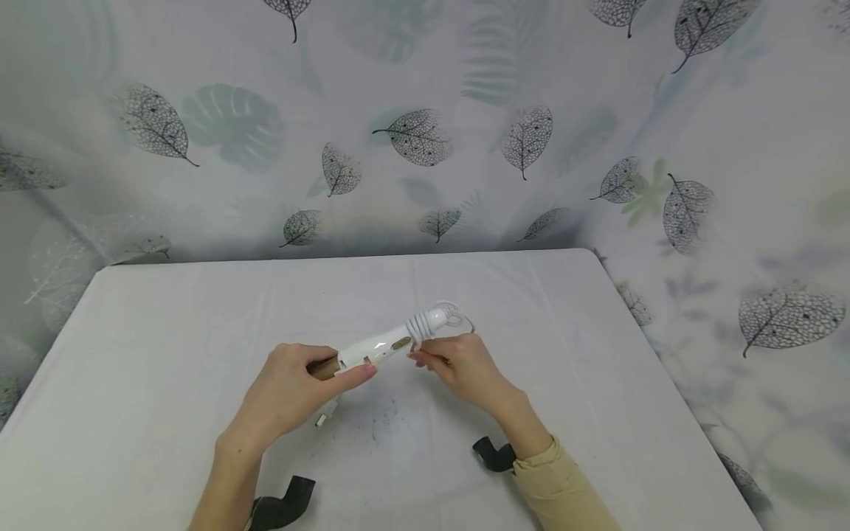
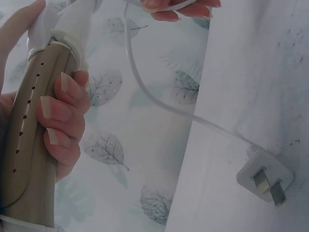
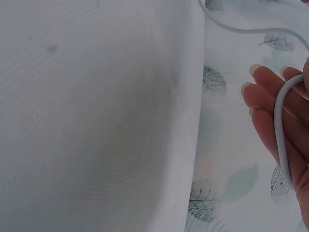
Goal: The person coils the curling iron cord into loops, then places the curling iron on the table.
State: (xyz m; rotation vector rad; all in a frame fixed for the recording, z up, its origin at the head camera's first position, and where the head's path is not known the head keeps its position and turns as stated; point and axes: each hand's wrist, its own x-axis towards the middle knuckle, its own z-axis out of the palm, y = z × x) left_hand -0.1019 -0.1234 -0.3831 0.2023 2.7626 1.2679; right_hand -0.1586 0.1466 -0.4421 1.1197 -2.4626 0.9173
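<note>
My left hand (image 1: pixel 282 391) grips a white and bronze hair styling iron (image 1: pixel 375 349) by its bronze barrel (image 2: pixel 31 116), which has a row of small holes. The iron is held tilted above the table, its white handle pointing up to the right. Several turns of white cord (image 1: pixel 420 327) wrap the handle near its end. At that end my right hand (image 1: pixel 468 369) pinches the cord, and a loop of cord (image 3: pixel 280 125) crosses its palm in the right wrist view. The cord's two-pin plug (image 2: pixel 265 174) hangs loose below the iron.
A white cloth covers the table (image 1: pixel 166 346), with small dark specks (image 1: pixel 375 435) in front of the iron. Black straps (image 1: pixel 285 505) show at both wrists. A leaf-patterned curtain (image 1: pixel 412 192) stands behind and beside the table.
</note>
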